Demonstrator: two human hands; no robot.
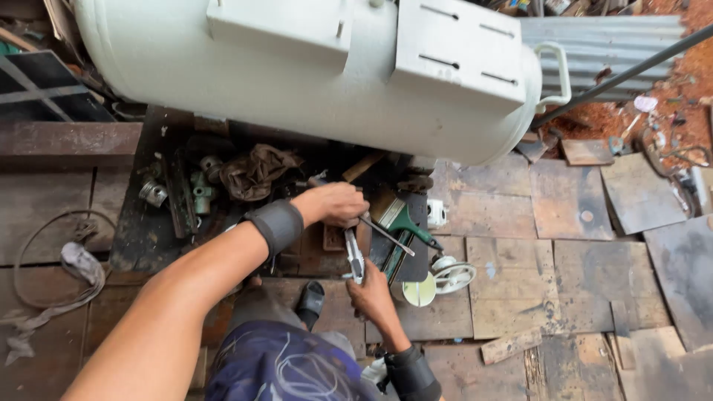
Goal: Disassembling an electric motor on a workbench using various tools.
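the left hand [338, 204] reaches forward under the large white tank [297, 67], with a dark wrist band [275, 225] on the forearm. its fingers are curled shut around the upper end of a thin metal rod [388, 235], which slants down and to the right from the fist. the right hand [371, 293] sits nearer the body, also with a dark band at the wrist; its fingers are closed around the lower end of a silver metal tool [354, 260] that stands nearly upright – the exact kind of tool cannot be told. the top of the tool rises to just below the left fist, close beside the rod.

both hands work over a dark, greasy tray-like surface [141, 230] under the tank. on it lie a crumpled brown rag [256, 171], some small metal fittings [154, 193] and a pale green pipe fitting [200, 194]. just right of the hands lies a paint brush with a green handle [405, 219], and near it a small white wheel-shaped part [451, 273] and a pale round lid [420, 291]. the floor is made of worn wooden boards [564, 282]. a grey cloth strip [82, 263] lies well apart on the left – next to a loop of cable.
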